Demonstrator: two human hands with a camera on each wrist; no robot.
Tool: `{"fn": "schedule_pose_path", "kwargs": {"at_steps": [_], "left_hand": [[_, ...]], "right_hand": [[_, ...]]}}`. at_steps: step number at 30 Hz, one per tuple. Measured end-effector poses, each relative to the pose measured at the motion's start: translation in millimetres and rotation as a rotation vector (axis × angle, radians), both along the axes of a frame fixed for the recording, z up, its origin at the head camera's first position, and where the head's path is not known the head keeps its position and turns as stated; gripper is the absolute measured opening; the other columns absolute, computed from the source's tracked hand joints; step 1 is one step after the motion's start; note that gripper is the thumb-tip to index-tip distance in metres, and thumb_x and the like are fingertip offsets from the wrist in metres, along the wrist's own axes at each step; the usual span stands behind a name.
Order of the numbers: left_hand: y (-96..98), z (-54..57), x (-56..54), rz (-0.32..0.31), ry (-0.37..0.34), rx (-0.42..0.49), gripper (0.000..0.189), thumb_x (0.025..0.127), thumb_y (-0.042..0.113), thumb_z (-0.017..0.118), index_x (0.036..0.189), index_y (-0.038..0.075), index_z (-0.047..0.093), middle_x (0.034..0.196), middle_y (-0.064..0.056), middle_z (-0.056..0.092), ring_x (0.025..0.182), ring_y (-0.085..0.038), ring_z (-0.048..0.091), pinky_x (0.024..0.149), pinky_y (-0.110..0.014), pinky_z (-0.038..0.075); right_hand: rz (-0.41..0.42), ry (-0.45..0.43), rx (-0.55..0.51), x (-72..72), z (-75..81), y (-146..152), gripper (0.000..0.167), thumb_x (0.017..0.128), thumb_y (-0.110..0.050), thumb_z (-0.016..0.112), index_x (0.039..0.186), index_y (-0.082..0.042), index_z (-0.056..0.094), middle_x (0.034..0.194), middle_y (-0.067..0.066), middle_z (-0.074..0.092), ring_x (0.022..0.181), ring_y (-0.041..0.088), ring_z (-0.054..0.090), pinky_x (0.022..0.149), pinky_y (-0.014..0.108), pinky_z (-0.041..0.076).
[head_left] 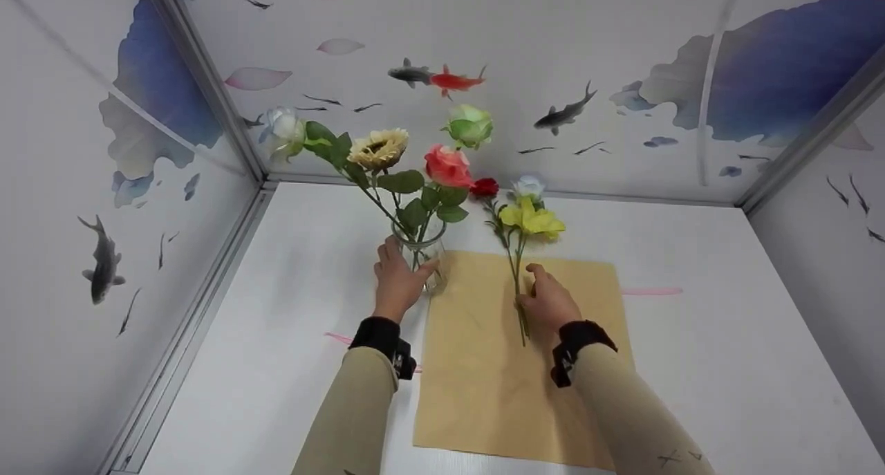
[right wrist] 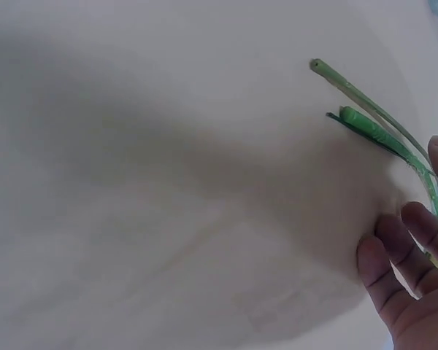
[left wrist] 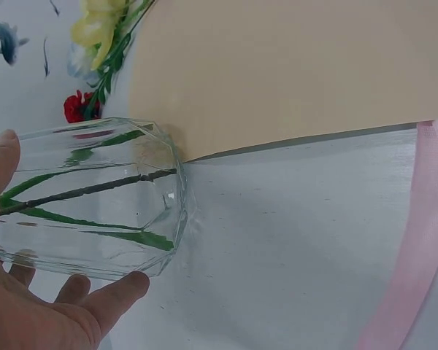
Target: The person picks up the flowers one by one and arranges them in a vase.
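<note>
My left hand point(head_left: 399, 281) holds the clear glass vase point(left wrist: 164, 197), thumb on one side and fingers round the other. In it stand a pink rose point(head_left: 448, 166), a pale green rose point(head_left: 469, 126), a cream sunflower point(head_left: 379, 149) and a white-blue rose point(head_left: 283, 131). Their stems point(left wrist: 87, 193) show through the glass. Beside the stems of the loose flowers point(head_left: 516, 281) is my right hand point(head_left: 551, 301), thumb close to them and fingers loosely bent. These flowers are a yellow bloom point(head_left: 532, 219), a red one point(head_left: 485, 187) and a pale blue one point(head_left: 529, 186).
A sheet of brown paper point(head_left: 477, 392) lies on the white table point(head_left: 276, 295), under the loose stems. Pink ribbon point(left wrist: 423, 219) lies near the paper's left edge, and a pink strip point(head_left: 653, 292) shows at its right. Printed panels with fish surround the table.
</note>
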State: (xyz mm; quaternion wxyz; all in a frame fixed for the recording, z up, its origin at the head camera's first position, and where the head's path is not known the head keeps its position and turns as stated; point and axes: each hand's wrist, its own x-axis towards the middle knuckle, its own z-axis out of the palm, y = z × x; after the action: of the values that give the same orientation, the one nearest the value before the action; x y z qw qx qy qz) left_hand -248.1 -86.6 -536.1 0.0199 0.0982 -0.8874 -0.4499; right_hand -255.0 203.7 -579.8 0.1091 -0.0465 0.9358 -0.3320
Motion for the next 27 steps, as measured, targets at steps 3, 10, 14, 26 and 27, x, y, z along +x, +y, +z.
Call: {"fn": "schedule_pose_path", "kwargs": {"at_steps": [3, 10, 14, 26, 27], "left_hand": [[0.2, 0.4, 0.7, -0.006, 0.013, 0.004, 0.096, 0.092, 0.040, 0.076, 0.157, 0.000, 0.018, 0.157, -0.024, 0.025, 0.141, -0.050, 0.029, 0.111, -0.057, 0.036], [1.1, 0.6, 1.1, 0.002, 0.018, -0.001, 0.095, 0.091, 0.041, 0.076, 0.157, 0.001, 0.019, 0.156, -0.024, 0.025, 0.140, -0.052, 0.029, 0.110, -0.059, 0.036], [1.4, 0.1, 1.7, 0.002, 0.038, 0.004, 0.095, 0.090, 0.039, 0.077, 0.156, 0.001, 0.020, 0.155, -0.025, 0.026, 0.139, -0.052, 0.030, 0.111, -0.058, 0.035], [1.6, -0.3, 0.7, 0.002, 0.039, -0.005, 0.095, 0.090, 0.038, 0.078, 0.156, 0.001, 0.021, 0.155, -0.024, 0.027, 0.138, -0.049, 0.031, 0.112, -0.057, 0.035], [1.6, -0.4, 0.4, 0.002, 0.039, -0.007, 0.095, 0.090, 0.038, 0.078, 0.156, 0.000, 0.021, 0.155, -0.024, 0.027, 0.138, -0.049, 0.031, 0.112, -0.057, 0.035]], "right_hand": [[0.003, -0.003, -0.011, 0.9, -2.5, 0, 0.067, 0.097, -0.015, 0.069, 0.152, 0.001, 0.036, 0.104, 0.016, 0.061, 0.093, 0.028, 0.059, 0.086, 0.047, 0.048], [0.019, 0.040, 0.037, 4.7, -6.7, -2, 0.069, 0.093, -0.013, 0.074, 0.151, 0.003, 0.039, 0.112, 0.020, 0.055, 0.094, 0.030, 0.056, 0.085, 0.048, 0.047], [0.010, 0.058, 0.064, 6.8, -9.6, -3, 0.056, 0.093, -0.014, 0.074, 0.140, 0.005, 0.048, 0.113, 0.021, 0.055, 0.093, 0.031, 0.055, 0.085, 0.048, 0.047], [0.007, 0.113, 0.092, 8.1, -17.2, -4, 0.028, 0.093, -0.015, 0.075, 0.095, -0.003, 0.050, 0.086, 0.010, 0.050, 0.080, 0.028, 0.047, 0.073, 0.042, 0.041], [0.002, 0.112, 0.094, 8.2, -17.2, -5, 0.028, 0.094, -0.015, 0.075, 0.095, -0.003, 0.050, 0.086, 0.010, 0.050, 0.081, 0.029, 0.048, 0.073, 0.042, 0.041]]}}
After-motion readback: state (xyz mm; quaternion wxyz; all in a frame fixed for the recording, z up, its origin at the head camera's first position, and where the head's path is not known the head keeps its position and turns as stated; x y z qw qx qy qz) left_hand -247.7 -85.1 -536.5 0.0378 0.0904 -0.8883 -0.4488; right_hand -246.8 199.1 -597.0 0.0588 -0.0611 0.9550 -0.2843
